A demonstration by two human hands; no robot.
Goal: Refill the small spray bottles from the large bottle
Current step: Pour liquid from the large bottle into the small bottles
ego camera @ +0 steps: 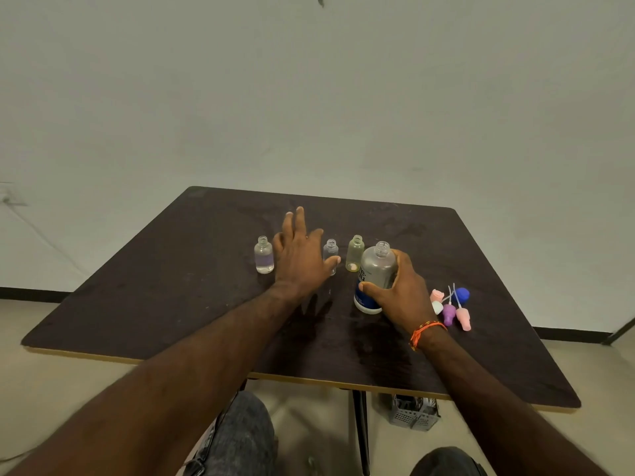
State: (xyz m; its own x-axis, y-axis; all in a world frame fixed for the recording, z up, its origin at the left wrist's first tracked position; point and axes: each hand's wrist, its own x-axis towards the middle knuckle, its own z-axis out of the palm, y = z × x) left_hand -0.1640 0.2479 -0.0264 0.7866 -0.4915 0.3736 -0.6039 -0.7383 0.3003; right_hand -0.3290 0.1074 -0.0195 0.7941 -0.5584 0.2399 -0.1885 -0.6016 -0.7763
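Note:
The large bottle [375,269], uncapped, with a blue and white label, stands upright on the dark table [171,286]. My right hand [400,288] grips its body. Three small clear bottles without caps stand in a row: one at the left [264,255], a middle one [330,250] partly behind my thumb, and a yellowish one [355,253] beside the large bottle. My left hand [302,255] hovers over the row with fingers spread and straight, holding nothing.
Several loose spray tops lie to the right of my right wrist: pink [463,318], purple [448,314], blue [461,295] and white [437,307]. A grey basket [414,412] sits on the floor under the table. My knees are below the near edge.

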